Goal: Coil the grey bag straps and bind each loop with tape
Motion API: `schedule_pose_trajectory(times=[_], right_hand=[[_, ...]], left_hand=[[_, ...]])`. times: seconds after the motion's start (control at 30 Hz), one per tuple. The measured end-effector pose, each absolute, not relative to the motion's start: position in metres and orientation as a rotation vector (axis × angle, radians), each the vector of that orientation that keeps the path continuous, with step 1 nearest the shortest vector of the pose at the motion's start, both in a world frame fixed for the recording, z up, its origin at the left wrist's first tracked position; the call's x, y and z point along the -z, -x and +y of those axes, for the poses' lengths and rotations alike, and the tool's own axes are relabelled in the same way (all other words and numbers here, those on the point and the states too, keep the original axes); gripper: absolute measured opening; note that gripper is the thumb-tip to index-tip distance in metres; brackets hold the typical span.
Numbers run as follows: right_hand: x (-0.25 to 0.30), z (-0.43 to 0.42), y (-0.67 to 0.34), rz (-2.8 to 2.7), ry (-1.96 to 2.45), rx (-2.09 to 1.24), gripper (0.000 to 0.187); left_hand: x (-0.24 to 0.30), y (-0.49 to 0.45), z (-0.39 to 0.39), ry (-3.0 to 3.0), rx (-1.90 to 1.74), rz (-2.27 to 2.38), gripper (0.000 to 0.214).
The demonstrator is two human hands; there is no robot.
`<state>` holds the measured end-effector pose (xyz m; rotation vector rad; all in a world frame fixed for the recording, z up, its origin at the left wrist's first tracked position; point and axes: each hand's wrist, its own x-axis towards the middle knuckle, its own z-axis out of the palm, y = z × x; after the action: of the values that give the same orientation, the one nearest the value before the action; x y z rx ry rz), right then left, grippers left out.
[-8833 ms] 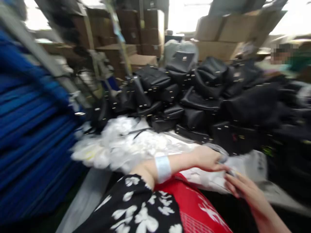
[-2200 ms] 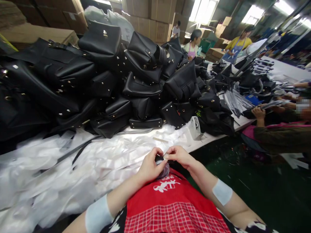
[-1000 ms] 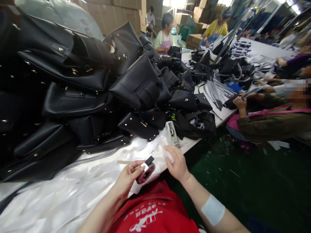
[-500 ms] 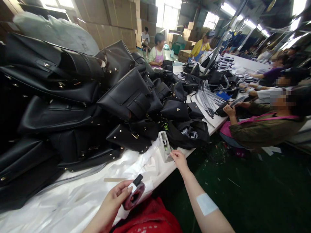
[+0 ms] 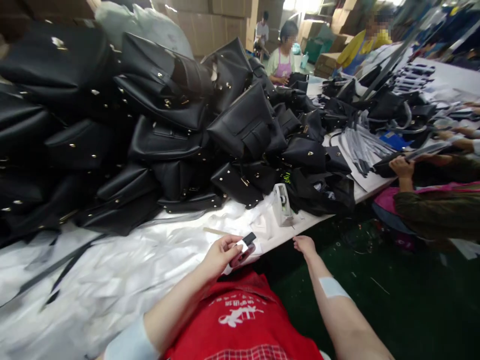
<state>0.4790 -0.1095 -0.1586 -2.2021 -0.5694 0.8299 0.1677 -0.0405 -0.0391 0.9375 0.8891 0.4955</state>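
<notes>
My left hand (image 5: 224, 252) is closed, thumb against fingers, on a small black-and-white piece (image 5: 248, 240) and a dark reddish ring-shaped roll (image 5: 240, 257) under it. The roll's far side is partly hidden by the fingers. My right hand (image 5: 305, 246) hangs just off the table edge, its fingertips pinched together; whatever they hold, if anything, is too small to make out. Beyond that hand a pale grey tape dispenser (image 5: 280, 207) stands near the table edge, apart from the fingers.
Black handbags (image 5: 168, 140) are heaped along the table's far side. White wrapping sheets (image 5: 142, 280) cover the near left. A black bag (image 5: 318, 190) lies behind the dispenser. Grey-wrapped strips (image 5: 362, 142) lie farther right, by a co-worker's hand (image 5: 402, 167). Other people work behind.
My right hand has left the tape dispenser and come back toward me, past the table edge. My left hand still holds the roll, now tilted differently. The view has swung left.
</notes>
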Motion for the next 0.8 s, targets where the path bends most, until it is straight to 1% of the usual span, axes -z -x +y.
schedule_pose_trajectory(times=[0.1,0.2,0.27,0.37,0.5,0.8], right_hand=[[0.132,-0.113,-0.45,-0.61,2.077,-0.884,0.024],[0.092,-0.111,-0.395,-0.723,1.838,-0.935,0.031],[0.064,-0.112,-0.35,-0.842,1.577,-1.024,0.031],[0.037,-0.115,-0.294,-0.924,1.405,-1.186,0.03],[0.037,-0.118,-0.26,-0.921,1.412,-1.264,0.033],[0.055,-0.11,-0.245,-0.958,1.535,-1.314,0.041]], left_hand=[[0.047,-0.157,-0.044,-0.978,-0.519,0.876,0.049],[0.055,-0.15,-0.047,-1.021,-0.565,0.884,0.048],[0.059,-0.145,-0.049,-1.081,-0.606,0.888,0.044],[0.06,-0.135,-0.051,-1.159,-0.661,0.875,0.04],[0.059,-0.12,-0.052,-1.163,-0.71,0.877,0.04],[0.06,-0.097,-0.054,-1.167,-0.759,0.86,0.035]])
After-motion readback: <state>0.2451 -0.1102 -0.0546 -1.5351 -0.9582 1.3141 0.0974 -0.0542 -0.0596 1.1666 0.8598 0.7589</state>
